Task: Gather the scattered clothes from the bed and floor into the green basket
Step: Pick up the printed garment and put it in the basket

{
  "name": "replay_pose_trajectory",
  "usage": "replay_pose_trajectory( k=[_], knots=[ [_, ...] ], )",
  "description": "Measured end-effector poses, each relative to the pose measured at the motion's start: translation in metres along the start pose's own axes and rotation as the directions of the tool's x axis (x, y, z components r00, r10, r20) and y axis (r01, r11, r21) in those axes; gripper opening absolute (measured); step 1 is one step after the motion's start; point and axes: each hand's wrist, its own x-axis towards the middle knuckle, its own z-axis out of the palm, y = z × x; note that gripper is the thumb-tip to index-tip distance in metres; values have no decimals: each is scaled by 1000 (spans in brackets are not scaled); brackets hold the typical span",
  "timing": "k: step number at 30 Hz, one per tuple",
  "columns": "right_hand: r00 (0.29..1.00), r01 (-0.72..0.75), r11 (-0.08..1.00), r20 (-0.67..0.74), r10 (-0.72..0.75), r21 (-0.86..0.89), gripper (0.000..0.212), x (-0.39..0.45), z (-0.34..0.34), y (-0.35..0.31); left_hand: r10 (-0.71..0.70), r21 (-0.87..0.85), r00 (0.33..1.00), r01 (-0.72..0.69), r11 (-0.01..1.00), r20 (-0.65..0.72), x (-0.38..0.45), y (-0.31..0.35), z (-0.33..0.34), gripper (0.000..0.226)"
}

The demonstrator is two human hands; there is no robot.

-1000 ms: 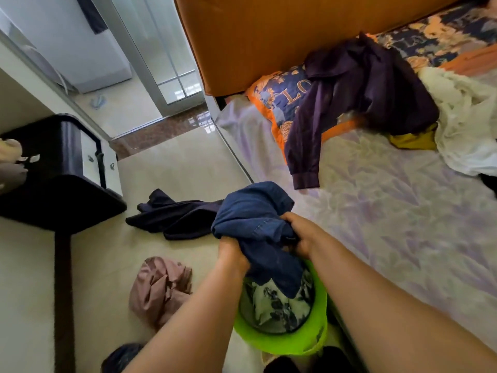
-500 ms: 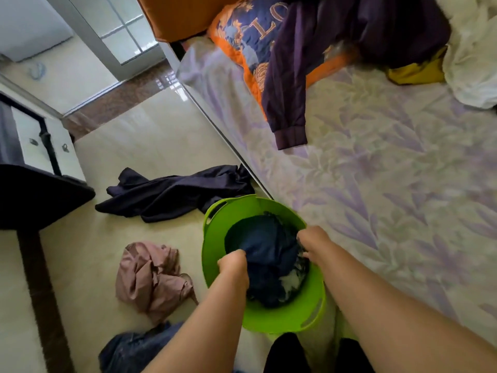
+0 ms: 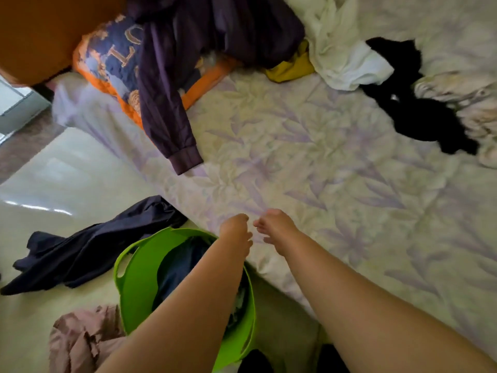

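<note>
Beyond both empty hands, up the bed [image 3: 336, 197], the purple jacket [image 3: 188, 63] is likely best gathered next, cuff and body bunched together so nothing trails. The left hand [image 3: 236, 230] and right hand [image 3: 277, 227] are held side by side, fingers loosely curled, gripping nothing. The green basket [image 3: 134, 286] sits below the left forearm.

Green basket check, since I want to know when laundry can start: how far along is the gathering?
Done: a blue garment lies in the basket. In hand: nothing; the left hand and right hand are empty over the bed edge. Left: purple jacket, white, yellow and black clothes on the bed; navy and pink garments on the floor.
</note>
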Motion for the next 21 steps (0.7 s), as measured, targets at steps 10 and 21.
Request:
replay_pose_trajectory(
  k=[10,21],
  knots=[
    [962,85,992,-268,-57,92,36,42,-242,-39,86,276,975,-142,951,205,-40,-10,229,21],
    [842,117,938,-468,-267,-325,45,117,-438,-75,94,293,905,-230,928,414,-24,-6,385,32]
  ],
)
